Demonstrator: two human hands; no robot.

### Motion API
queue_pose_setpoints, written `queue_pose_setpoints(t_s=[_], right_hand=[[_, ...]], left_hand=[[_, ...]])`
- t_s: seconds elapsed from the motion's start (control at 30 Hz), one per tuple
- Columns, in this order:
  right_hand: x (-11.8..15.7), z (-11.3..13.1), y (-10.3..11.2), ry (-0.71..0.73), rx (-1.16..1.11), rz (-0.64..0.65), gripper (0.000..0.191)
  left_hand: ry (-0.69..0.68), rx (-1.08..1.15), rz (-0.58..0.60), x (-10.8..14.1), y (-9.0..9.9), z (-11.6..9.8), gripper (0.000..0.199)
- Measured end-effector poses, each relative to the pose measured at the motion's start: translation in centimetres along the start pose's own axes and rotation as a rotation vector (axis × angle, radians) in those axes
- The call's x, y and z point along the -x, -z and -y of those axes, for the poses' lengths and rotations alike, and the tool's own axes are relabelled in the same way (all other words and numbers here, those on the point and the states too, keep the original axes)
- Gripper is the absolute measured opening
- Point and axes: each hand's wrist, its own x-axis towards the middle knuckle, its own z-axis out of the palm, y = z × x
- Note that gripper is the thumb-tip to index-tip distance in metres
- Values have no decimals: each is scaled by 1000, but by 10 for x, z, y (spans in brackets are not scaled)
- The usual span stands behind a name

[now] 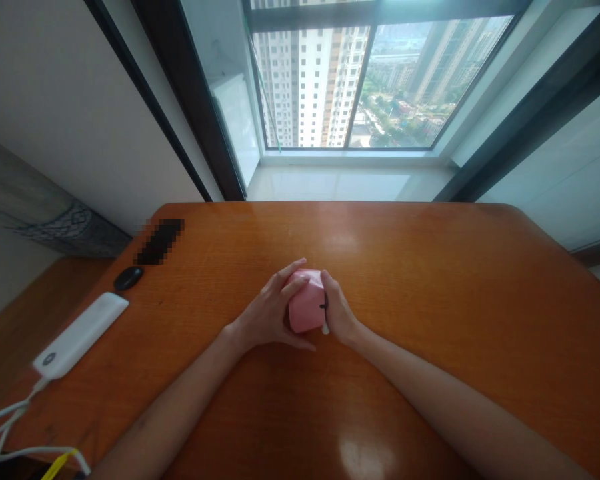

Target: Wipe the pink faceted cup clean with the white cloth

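Near the middle of the wooden table (430,267) is a pink block-shaped object (306,308), held between both hands. My left hand (275,307) wraps round its left side, with fingers over the top and the thumb stretched out below it. On the right side, my right hand (339,310) grips the object, thumb along its upper right edge and the other fingers hidden. A small dark piece and a whitish tip (325,329) show between the pink object and my right palm.
Along the table's left edge lie a white power strip (83,333) with white cables (15,417), a black oval object (129,278) and a pixelated dark item (161,241). A yellow piece (57,467) is at the lower left. Beyond the far edge is a window (350,87).
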Motion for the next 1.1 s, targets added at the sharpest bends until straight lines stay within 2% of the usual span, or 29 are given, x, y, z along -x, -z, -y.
queue_pose_setpoints(t_s=[0.1,0.23,0.33,0.5,0.6,0.7,0.8,0.97,1.1], right_hand=[[-2,-3,0,23,-24,-9,79],[-5,-10,0,26,-47,-21,79],[-5,-11,1,40,-45,-3,80],[1,-4,1,89,59,6,76],[3,-1,1,120,91,-12,70],[3,1,0,131,103,-1,69],[2,2,0,128,98,-23,69],[2,6,-3,91,53,-63,69],[1,5,-2,112,53,-46,69]], left_hand=[[-72,-162,4,0,7,2,118],[-41,-173,-53,-5,7,-4,110],[45,-73,-99,-10,3,-9,111],[329,296,-104,-14,-4,-14,92],[355,342,-98,-10,-7,-14,96],[297,310,-120,-6,-9,-11,99],[149,227,-138,-5,-7,-8,101],[-42,-35,41,-11,4,4,131],[-202,-188,60,-14,10,15,126]])
